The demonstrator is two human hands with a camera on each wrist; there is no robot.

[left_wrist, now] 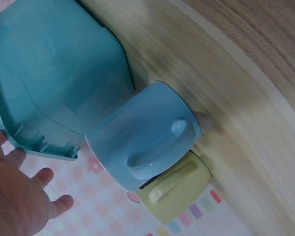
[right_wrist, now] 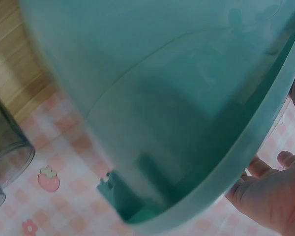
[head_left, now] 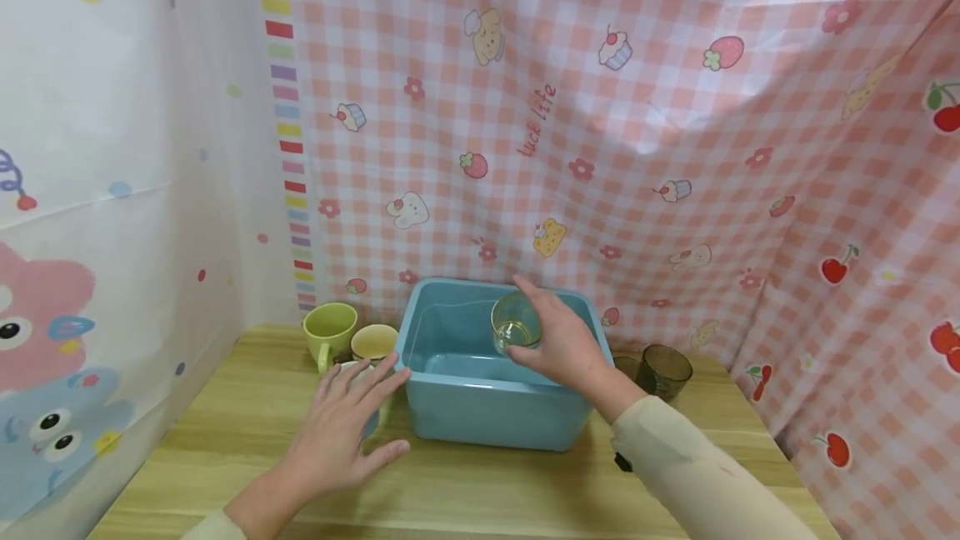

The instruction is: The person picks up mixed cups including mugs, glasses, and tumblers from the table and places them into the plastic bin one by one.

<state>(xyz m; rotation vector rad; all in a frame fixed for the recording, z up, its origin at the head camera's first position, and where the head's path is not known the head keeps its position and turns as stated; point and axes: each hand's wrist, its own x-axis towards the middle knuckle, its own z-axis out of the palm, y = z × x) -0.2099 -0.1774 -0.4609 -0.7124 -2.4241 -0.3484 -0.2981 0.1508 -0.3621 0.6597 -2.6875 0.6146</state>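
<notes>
My right hand holds a clear drinking glass between thumb and fingers, over the opening of the blue plastic bin. In the right wrist view, the bin's wall hides most of what the fingers grip. With fingers spread, my left hand hovers by the bin's front left corner, holding nothing. A light blue mug stands under it, mostly hidden by the hand in the head view. Behind that mug are a yellow-green mug and a pale yellow cup.
Two dark tinted glasses stand right of the bin, the nearer-to-edge dark glass overlapping the other. All stand on a wooden table. A pink checked cloth hangs close behind the bin, with a white patterned cloth at the left.
</notes>
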